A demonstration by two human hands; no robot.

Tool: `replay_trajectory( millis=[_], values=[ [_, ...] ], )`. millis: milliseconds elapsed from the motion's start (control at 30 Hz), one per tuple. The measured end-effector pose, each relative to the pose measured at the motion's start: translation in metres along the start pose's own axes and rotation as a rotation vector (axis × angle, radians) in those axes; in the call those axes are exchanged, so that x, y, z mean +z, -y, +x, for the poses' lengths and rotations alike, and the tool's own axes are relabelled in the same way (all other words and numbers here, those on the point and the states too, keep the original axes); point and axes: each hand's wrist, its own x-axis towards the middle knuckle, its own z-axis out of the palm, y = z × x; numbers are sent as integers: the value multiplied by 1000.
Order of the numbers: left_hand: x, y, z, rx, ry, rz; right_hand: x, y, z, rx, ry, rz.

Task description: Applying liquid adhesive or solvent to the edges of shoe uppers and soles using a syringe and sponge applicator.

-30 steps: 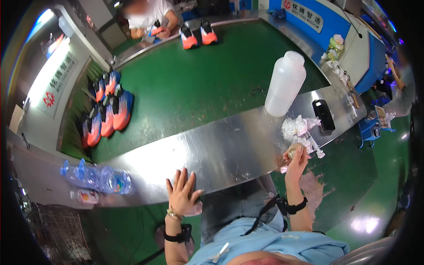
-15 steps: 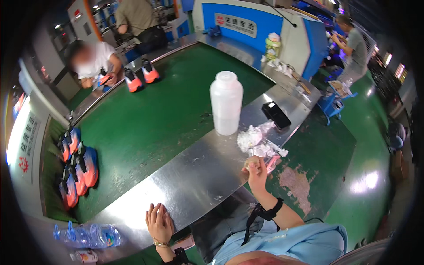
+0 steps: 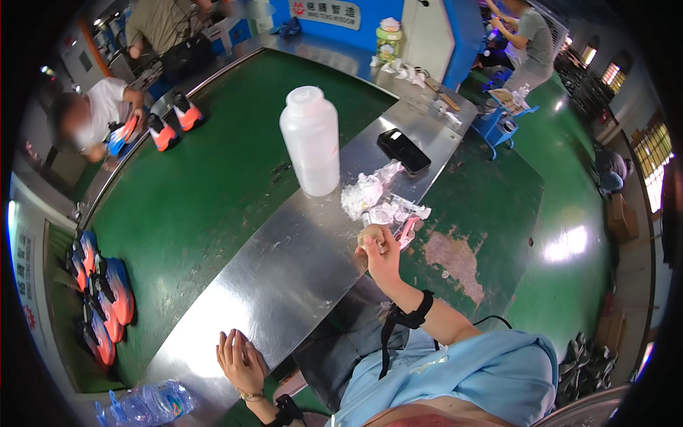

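I hold a small, pale beige, rounded lump [image 3: 369, 234], material not identifiable, at the near edge of the long, bare stainless-steel bench strip [image 3: 277, 270], toward its right end. My right hand [image 3: 382, 253] is closed around the lump, with the fingers curled over it. My left hand [image 3: 242, 361] lies open, palm down, fingers extended, on the near edge of the same strip, toward its left end, well apart from the right. Just beyond my right hand is a loose heap of crumpled white paper-like material [image 3: 363, 196]; a pink strip-shaped item [image 3: 410, 232] projects beside the hand at the near edge. Farther toward the right end lies a flat, black, rectangular device [image 3: 404, 151] with rounded corners. A tall, translucent white plastic bottle [image 3: 311, 146] stands upright at the strip's far edge, beside the flat green work surface [image 3: 206, 164]. At the left end of the strip, clear plastic bottles [image 3: 151, 403] with blue parts lie on their sides. A group of orange, blue and black shoes [image 3: 112, 302] is positioned along the left edge of the green surface. At its far edge, a person in a white shirt [image 3: 107, 104] handles another such shoe [image 3: 121, 137].
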Motion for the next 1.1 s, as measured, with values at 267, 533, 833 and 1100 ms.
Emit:
replay_trajectory(
  millis=[267, 533, 833, 1100],
  values=[
    [-5, 2, 3, -19, -16, -71, 2, -6, -1, -52, -19, -39],
    [-7, 6, 4, -8, -42, -37, 5, -5, -2, -83, 7, -116],
    [-12, 6, 2, -7, -53, -57, 6, -12, -5, -138, -7, -159],
    [-12, 6, -1, -10, -59, -72, 4, -15, -5, -140, -8, -163]
  ],
)
